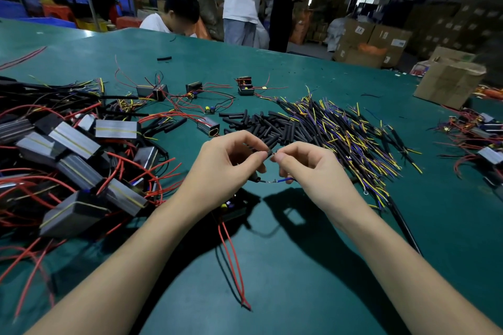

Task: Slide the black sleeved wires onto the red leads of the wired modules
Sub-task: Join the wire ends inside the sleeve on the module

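My left hand (228,160) and my right hand (304,163) meet above the green table, fingertips almost touching. Between them my left thumb and finger pinch a short black sleeve (269,153), and my right fingers pinch a thin wire at its mouth. Below the fingers a blue-tipped wire (280,180) with a bare end runs across to a black stub under my left hand. A dark wired module (234,208) lies under my left wrist, and its red leads (234,261) trail toward me.
A heap of grey modules (73,168) with red leads fills the left. Loose black sleeves (272,128) and a pile of black sleeved wires (353,139) with yellow and blue ends lie behind my hands. A cardboard box (449,81) stands at far right. People stand beyond the table.
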### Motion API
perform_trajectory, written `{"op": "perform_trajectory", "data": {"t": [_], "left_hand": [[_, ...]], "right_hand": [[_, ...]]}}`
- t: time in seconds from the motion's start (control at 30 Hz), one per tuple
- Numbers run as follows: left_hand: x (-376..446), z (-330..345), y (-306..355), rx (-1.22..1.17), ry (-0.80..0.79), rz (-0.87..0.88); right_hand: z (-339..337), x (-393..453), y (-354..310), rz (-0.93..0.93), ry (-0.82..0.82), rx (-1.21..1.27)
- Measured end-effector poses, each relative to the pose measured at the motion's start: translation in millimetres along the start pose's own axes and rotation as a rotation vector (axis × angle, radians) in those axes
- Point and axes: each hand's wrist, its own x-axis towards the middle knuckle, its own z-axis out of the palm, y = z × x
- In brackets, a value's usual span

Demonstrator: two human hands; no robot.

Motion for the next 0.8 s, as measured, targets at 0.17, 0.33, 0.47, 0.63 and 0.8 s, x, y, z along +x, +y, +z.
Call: {"op": "perform_trajectory", "data": {"t": [0.17,0.33,0.47,0.63,0.8], "left_hand": [[-0.4,-0.2,0.6,0.061,0.038,0.047],[-1.4,0.4,2.9,0.077,0.079,0.057],[-1.4,0.7,4.8,0.088,0.092,0.069],[-1.5,-0.3,6.0,0.072,0.097,0.072],[-0.3,-1.8,6.9,-0.006,0.053,-0.009]], "right_hand": [[0.3,-1.9,-1.6,-0.018,-0.018,-0.019],[3.9,-3.4,-3.1,-0.041,-0.004,-0.021],[5.0,-4.6,-4.4,-0.102,0.052,-0.030],[6.2,-5.3,-5.4,-0.164,0.066,0.001],[5.9,-6.0,-4.8,-0.357,0.154,-0.193]]}}
